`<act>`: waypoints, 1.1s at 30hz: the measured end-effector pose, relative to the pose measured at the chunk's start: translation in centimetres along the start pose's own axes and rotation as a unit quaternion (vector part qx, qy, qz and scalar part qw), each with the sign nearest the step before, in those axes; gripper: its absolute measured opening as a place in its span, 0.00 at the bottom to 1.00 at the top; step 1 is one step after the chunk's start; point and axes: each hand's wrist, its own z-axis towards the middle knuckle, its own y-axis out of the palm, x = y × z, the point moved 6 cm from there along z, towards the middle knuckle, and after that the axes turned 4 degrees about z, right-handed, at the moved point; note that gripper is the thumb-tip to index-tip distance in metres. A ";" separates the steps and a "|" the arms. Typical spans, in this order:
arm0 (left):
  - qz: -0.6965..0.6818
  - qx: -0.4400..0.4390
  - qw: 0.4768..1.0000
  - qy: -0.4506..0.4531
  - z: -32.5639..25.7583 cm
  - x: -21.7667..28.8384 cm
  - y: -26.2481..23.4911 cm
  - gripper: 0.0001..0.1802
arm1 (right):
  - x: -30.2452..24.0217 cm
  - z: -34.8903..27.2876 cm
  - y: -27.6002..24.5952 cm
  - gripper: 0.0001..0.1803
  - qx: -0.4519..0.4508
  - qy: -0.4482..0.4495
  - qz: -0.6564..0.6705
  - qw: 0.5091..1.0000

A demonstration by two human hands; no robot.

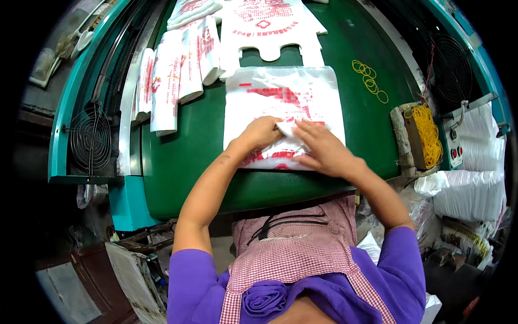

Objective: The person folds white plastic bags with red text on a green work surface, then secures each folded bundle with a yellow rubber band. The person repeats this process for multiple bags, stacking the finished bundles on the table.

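Note:
A flat stack of white plastic bags (280,100) with red print lies in front of me on the green table. My left hand (263,133) is closed near the middle of the stack, its fingers curled round a white folded bit of plastic. My right hand (326,148) lies on the same stack, fingers stretched out and spread, its fingertips beside that fold. Slight blur softens the right fingers. Just beyond lie more white printed bags (270,35), with a cut-out handle edge toward me.
Several rolled bundles of printed bags (166,86) lie at the left on the green table (183,167). Loose yellow rubber bands (370,83) lie at the right. A box of yellow bands (426,135) hangs by the right edge, next to red buttons (456,154). White bag piles (467,194) stand beyond.

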 end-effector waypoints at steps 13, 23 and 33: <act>0.289 0.063 0.950 0.101 -4.0 5.4 1.6 0.23 | -2.6 -8.0 2.2 0.25 0.114 0.135 0.480 0.859; 0.088 -0.143 0.959 0.227 -10.0 4.5 0.1 0.19 | 5.7 -6.6 1.0 0.35 0.107 0.220 0.619 0.746; 0.328 -0.040 0.903 0.276 -5.6 11.4 -3.7 0.17 | 3.9 -5.0 -0.5 0.24 -0.162 -0.147 -0.062 0.974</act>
